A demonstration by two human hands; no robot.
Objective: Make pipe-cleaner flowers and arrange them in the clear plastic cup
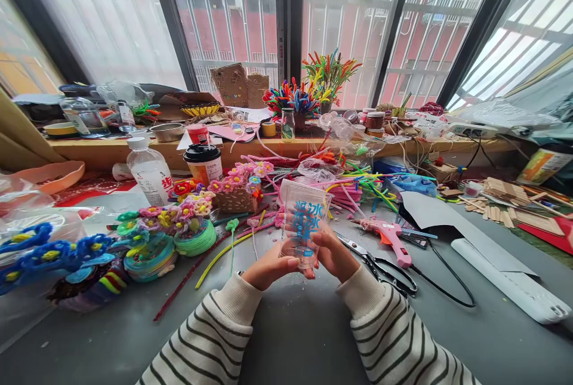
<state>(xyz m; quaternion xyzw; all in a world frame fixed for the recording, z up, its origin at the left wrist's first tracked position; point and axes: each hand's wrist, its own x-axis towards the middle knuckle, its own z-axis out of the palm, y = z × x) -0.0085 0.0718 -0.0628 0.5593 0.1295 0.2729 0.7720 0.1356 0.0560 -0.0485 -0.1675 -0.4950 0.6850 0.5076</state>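
Note:
Both of my hands hold a clear plastic cup [299, 227] with blue printed characters, upright above the grey table [295, 337]. My left hand [267, 267] grips its lower left side, thumb across the front. On the right side my right hand [333, 253] wraps round it, fingers partly behind the cup. Scissors [380, 265] with black handles lie just right of my right hand, beside a pink glue gun [391, 239]. Left of my left hand are a yellow pipe cleaner [224, 252], a dark red one [188, 280] and a small green pipe-cleaner flower [231, 225].
Pipe-cleaner flower pots [150, 250] crowd the left side, near a white-capped bottle [150, 170] and a black-lidded paper cup [203, 164]. Bundles of pipe cleaners [344, 194] lie behind the cup. At right are a white power strip [505, 280] and wooden sticks [501, 194].

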